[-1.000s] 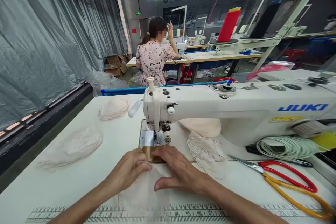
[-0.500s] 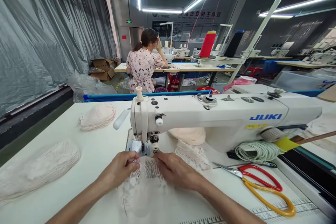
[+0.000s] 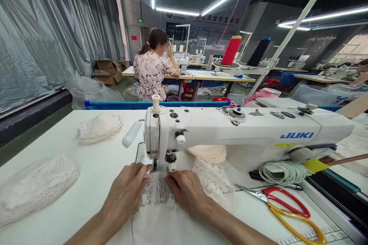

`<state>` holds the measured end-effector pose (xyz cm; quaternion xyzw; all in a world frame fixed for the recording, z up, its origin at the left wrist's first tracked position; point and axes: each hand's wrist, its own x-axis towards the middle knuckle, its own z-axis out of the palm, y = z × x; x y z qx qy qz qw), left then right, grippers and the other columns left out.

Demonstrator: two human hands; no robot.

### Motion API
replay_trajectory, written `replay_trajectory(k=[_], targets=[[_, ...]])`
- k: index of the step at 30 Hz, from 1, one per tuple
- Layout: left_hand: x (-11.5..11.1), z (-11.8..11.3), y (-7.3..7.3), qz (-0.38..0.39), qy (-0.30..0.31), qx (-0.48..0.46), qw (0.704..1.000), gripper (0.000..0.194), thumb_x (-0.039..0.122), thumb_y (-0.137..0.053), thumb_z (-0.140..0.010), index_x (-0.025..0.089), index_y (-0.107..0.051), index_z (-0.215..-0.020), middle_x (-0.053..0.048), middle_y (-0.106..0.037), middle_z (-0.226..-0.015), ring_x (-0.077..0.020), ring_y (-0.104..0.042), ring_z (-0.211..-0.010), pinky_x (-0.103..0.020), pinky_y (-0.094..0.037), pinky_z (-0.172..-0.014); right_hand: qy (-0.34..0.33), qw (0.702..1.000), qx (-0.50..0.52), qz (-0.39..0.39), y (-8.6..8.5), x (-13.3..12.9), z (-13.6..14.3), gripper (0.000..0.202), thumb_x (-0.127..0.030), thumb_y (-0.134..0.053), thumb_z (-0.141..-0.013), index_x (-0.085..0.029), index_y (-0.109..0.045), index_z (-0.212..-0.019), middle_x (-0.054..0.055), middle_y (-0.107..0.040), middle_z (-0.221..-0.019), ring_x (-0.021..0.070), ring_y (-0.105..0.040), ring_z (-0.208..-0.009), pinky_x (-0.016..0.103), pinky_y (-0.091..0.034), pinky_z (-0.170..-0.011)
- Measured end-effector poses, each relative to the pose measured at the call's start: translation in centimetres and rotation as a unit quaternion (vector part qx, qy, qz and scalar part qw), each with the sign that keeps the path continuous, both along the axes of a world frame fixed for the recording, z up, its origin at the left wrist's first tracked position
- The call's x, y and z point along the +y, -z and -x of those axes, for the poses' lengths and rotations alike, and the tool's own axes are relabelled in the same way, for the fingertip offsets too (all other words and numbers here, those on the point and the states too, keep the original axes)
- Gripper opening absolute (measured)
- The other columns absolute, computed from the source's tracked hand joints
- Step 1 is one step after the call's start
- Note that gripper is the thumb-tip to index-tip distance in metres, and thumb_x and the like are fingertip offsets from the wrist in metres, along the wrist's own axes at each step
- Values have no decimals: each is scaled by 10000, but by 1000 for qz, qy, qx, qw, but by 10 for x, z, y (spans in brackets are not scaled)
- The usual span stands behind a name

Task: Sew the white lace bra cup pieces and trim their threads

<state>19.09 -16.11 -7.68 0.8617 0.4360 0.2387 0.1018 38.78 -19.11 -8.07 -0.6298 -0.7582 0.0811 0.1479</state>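
Note:
A piece of off-white lace fabric (image 3: 156, 195) lies in front of the needle area of a white JUKI sewing machine (image 3: 244, 126), its top edge close to the presser foot. My left hand (image 3: 125, 189) is closed on the lace's left edge, fingertips beside the needle plate; some of its fingers are hidden behind the hand. On the other edge, my right hand (image 3: 188, 191) pinches the lace between thumb and fingers, just below the machine's thread tension knob (image 3: 171, 166). The fabric's lower end spreads over the white table towards me.
Lace stacks (image 3: 37, 187) and cream cup-shaped pieces (image 3: 100, 127) lie at left. More lace (image 3: 214, 180) sits under the machine arm. Scissors with red and yellow handles (image 3: 287, 210) and a coil of pale cord (image 3: 283, 172) lie at right. A person (image 3: 153, 69) sits ahead.
My left hand has shifted slightly forward and turned flatter over the lace, while the right hand keeps its pinch. The lace sits a little nearer the needle. The camera view has moved slightly.

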Motion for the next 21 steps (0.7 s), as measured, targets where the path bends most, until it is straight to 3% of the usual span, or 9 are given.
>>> replay_trajectory(k=[2,4,10,14,16,18,21], targets=[[-5,-3,5,-102,31,7,994,312,95,-322,-891,220,-551,-1062,-61,-608,-977,-215,-553,-829,-336,-416,-706,4,1000,-22,-7,2,1,2,201,-210,-462,-866,-170,-544,-687,25,-631,-591,150,-578,-521,238,-202,-475],[-9,-7,8,-156,71,16,985,382,-9,-288,-852,202,-566,-1006,-60,-604,-944,-197,-552,-810,-330,-411,-701,3,999,-41,-14,4,2,3,208,-221,-462,-860,-170,-534,-672,23,-619,-564,151,-575,-506,246,-175,-467],[-9,-11,16,-209,99,52,971,342,-53,-330,-814,152,-547,-980,-66,-621,-910,-190,-577,-788,-335,-426,-717,19,996,-85,-38,7,5,-5,222,-241,-477,-855,-171,-530,-651,24,-604,-540,148,-547,-470,264,-114,-477],[-10,-10,10,-219,103,89,966,333,-43,-325,-827,150,-543,-988,-75,-633,-908,-193,-591,-798,-333,-448,-713,23,993,-100,-60,1,5,-12,210,-240,-483,-874,-167,-540,-685,31,-594,-565,154,-527,-486,264,-154,-489],[-12,-10,5,-211,109,110,965,327,-35,-341,-830,152,-546,-1004,-77,-639,-910,-195,-598,-805,-330,-460,-713,-23,989,-98,-106,-4,2,-11,179,-202,-488,-877,-166,-548,-712,43,-606,-642,171,-544,-572,272,-219,-519],[-13,-11,1,-201,106,119,967,332,-38,-348,-822,148,-551,-1007,-76,-642,-900,-198,-599,-794,-334,-470,-705,-125,975,-74,-167,-7,-2,-7,149,-168,-477,-890,-167,-563,-768,50,-620,-755,178,-549,-679,288,-291,-589],[-13,-11,2,-198,97,129,967,350,-56,-343,-802,131,-556,-1008,-84,-640,-894,-208,-596,-799,-347,-473,-709,-242,950,-29,-193,-7,-8,-2,172,-308,-510,-910,-166,-568,-833,42,-621,-841,170,-529,-741,309,-337,-676]])
